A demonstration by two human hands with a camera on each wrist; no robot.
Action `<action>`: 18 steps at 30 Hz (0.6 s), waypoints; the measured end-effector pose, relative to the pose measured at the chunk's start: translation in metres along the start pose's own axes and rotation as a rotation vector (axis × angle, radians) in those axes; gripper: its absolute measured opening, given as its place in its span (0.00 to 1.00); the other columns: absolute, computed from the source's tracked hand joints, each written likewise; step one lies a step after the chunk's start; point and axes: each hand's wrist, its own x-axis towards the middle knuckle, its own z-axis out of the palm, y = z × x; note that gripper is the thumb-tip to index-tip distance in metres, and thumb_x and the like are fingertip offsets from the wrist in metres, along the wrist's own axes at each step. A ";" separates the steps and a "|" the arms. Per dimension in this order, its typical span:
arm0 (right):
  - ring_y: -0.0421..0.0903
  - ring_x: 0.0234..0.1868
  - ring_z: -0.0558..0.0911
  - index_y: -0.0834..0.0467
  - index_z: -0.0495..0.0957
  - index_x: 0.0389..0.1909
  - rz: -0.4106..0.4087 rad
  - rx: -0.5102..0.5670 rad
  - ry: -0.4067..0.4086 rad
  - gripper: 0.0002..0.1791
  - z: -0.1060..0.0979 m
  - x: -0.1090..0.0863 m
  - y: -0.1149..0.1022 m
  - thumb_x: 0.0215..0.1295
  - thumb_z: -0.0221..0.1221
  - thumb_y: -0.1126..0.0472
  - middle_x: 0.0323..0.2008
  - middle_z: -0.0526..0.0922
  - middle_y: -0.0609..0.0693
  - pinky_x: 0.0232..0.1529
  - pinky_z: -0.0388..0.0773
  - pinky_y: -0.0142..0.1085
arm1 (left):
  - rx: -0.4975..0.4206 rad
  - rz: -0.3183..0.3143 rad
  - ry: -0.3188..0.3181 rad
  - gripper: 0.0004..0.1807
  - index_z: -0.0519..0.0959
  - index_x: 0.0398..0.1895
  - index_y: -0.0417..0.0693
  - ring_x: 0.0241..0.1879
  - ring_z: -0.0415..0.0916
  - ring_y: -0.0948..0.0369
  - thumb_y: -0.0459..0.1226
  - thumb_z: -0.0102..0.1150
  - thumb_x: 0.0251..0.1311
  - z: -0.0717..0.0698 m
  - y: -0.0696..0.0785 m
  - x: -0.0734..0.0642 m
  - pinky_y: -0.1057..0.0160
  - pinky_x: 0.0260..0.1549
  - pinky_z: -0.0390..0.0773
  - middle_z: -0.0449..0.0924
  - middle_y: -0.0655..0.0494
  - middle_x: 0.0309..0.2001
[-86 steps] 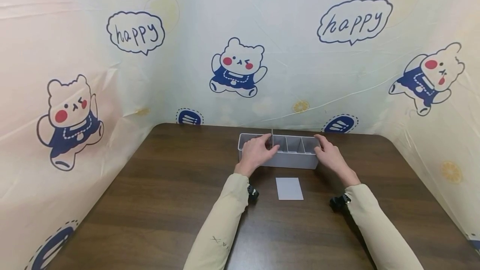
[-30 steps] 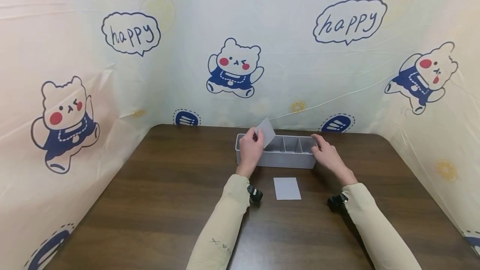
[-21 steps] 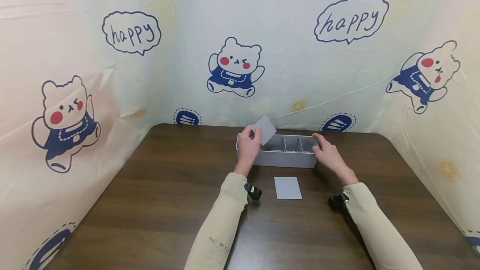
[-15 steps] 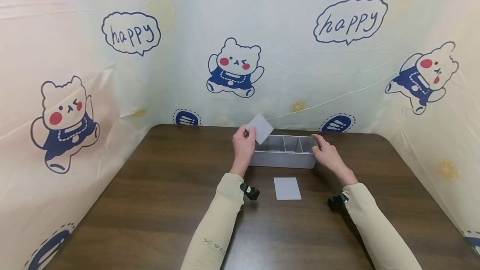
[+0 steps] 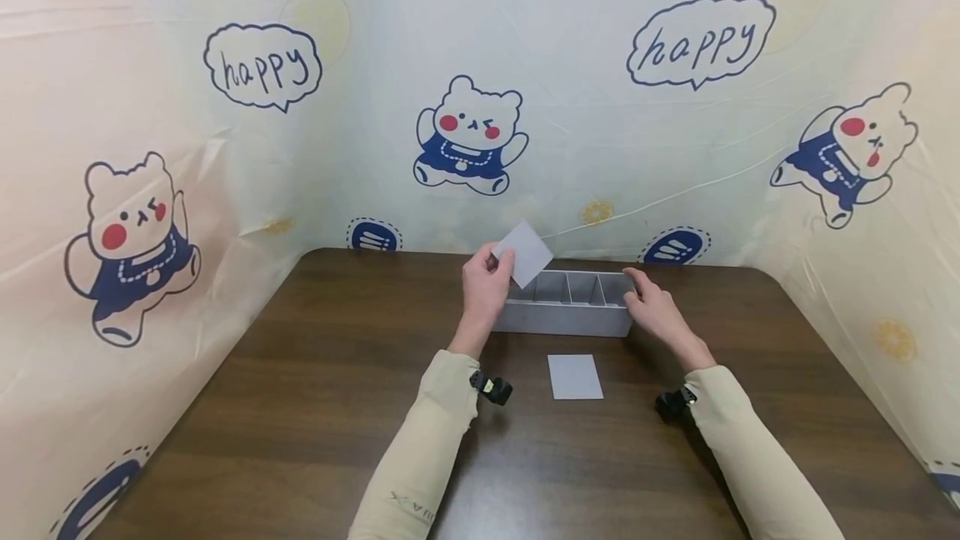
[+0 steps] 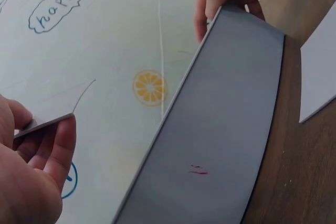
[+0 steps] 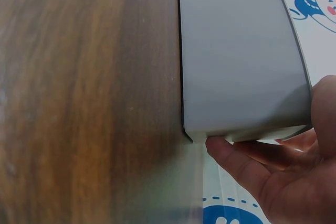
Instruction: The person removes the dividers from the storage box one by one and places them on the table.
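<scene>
A long grey storage box (image 5: pixel 564 322) with thin upright partitions stands near the table's back. Above its left part, my left hand (image 5: pixel 486 280) pinches a thin light-grey divider panel (image 5: pixel 527 257) by its left corner, tilted like a diamond. In the left wrist view the divider (image 6: pixel 60 109) is apart from the box. My right hand (image 5: pixel 657 307) grips the box's right end; the right wrist view shows the hand (image 7: pixel 294 177) with fingers against the end wall and the thumb by the rim. The box's left end is hidden behind my left hand.
A second flat light-grey panel (image 5: pixel 575 377) lies on the brown wooden table (image 5: pixel 300 407) in front of the box. A patterned curtain (image 5: pixel 360 148) hangs behind the table and at both sides. Cameras are strapped to both wrists.
My left hand took hold of the divider, which stood in the box, lifted it out, and moved it up and left, turning it. The right hand, box and loose panel stayed in place.
</scene>
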 end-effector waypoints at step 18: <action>0.66 0.64 0.71 0.61 0.56 0.73 -0.002 0.009 0.005 0.28 0.000 0.000 -0.001 0.73 0.41 0.60 0.68 0.65 0.69 0.62 0.67 0.61 | 0.102 0.088 -0.077 0.11 0.81 0.46 0.40 0.38 0.82 0.53 0.38 0.59 0.66 -0.018 0.024 -0.017 0.58 0.32 0.84 0.85 0.41 0.44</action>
